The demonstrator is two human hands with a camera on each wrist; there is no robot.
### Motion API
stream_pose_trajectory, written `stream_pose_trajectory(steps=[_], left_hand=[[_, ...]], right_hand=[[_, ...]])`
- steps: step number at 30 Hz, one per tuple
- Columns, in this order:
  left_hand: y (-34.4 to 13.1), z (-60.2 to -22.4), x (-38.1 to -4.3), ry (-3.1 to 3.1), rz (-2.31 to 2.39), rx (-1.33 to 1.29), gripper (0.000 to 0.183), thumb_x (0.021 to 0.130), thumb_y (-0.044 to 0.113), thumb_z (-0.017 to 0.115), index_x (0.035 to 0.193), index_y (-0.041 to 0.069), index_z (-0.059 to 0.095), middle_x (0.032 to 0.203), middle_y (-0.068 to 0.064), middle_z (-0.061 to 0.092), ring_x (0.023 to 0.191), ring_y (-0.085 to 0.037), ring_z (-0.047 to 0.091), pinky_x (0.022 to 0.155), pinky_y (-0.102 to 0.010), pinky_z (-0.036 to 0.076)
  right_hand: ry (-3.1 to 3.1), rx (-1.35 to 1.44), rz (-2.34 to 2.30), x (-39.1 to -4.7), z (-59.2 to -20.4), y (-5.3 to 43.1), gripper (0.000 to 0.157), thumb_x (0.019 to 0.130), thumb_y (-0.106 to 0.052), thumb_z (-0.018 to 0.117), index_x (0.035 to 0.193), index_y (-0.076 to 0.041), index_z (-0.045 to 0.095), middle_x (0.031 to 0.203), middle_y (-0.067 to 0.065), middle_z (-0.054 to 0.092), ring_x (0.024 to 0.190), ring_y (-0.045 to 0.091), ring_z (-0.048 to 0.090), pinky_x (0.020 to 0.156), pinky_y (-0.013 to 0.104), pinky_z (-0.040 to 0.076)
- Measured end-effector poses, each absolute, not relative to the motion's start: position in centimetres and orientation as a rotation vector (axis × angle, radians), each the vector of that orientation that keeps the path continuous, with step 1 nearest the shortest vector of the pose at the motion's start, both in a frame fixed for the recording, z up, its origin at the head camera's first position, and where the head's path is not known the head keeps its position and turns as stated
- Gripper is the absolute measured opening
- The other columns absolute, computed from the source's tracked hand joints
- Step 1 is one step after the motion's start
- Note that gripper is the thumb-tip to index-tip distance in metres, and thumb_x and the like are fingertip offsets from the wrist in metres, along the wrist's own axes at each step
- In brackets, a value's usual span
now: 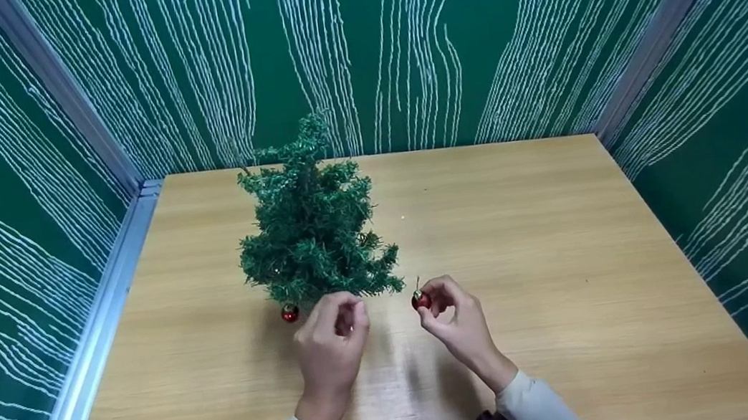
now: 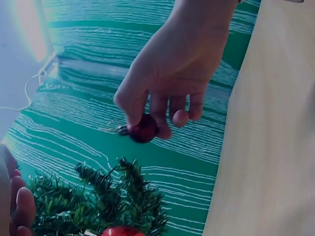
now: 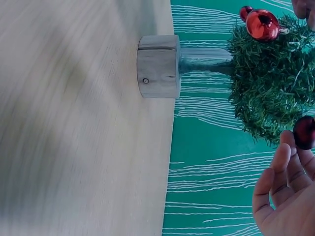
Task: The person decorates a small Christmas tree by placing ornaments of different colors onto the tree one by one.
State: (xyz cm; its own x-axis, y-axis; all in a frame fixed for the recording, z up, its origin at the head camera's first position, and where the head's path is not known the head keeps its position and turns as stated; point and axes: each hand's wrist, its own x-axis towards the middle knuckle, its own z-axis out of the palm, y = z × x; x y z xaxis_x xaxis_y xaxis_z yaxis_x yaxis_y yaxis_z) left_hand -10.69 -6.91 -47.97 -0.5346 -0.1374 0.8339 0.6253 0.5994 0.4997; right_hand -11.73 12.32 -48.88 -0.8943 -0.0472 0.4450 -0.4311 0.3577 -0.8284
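A small green artificial Christmas tree (image 1: 313, 240) stands upright on the table. My right hand (image 1: 461, 321) pinches a red bauble (image 1: 420, 299) between thumb and fingertips, just right of the lower branches. The bauble's thin hook points up in the head view. My left hand (image 1: 332, 349) is at the tree's lower front edge, fingers curled and thumb meeting the index finger; nothing shows between them. Another red bauble (image 1: 290, 313) hangs low on the tree, left of that hand. In the right wrist view a large red bauble (image 3: 262, 25) hangs near the left hand.
The tree's pale wooden base (image 3: 158, 66) sits on the wooden table (image 1: 529, 233). Green walls with white wavy lines (image 1: 389, 49) surround the table at the back and sides. A metal rail (image 1: 90, 334) runs along the left edge.
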Motion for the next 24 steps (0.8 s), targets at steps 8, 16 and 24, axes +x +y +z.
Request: stream_pose_trajectory(steps=[8,16,24], left_hand=[[-5.7,-47.9,-10.3,-1.951,-0.947,-0.44,0.007,0.08,0.009,0.071,0.081,0.014,0.066,0.067,0.008,0.057,0.055,-0.001,0.052,0.047,-0.014,0.043],[-4.0,-47.8,-9.6,-2.084,-1.006,-0.423,0.005,0.086,0.012,0.071,0.09,0.014,0.07,0.073,0.006,0.066,0.058,0.0,0.059,0.051,-0.015,0.048],[-2.8,-47.4,-9.5,-2.346,-1.283,-0.323,0.012,0.096,0.017,0.064,0.107,0.016,0.07,0.073,0.007,0.068,0.048,0.006,0.054,0.048,-0.012,0.044]], right_hand=[[-2.278,0.404,1.558,-11.6,-48.5,12.0,0.02,0.075,0.011,0.067,0.092,0.001,0.063,0.078,0.003,0.066,0.064,0.009,0.055,0.062,0.026,0.048],[-2.254,0.449,1.563,-11.4,-48.4,12.0,0.024,0.073,0.014,0.066,0.092,0.0,0.062,0.078,0.004,0.065,0.064,0.008,0.055,0.062,0.033,0.05],[-2.226,0.49,1.554,-11.2,-48.5,12.0,0.023,0.072,0.015,0.066,0.091,0.002,0.061,0.078,0.004,0.064,0.064,0.008,0.055,0.061,0.039,0.051]])
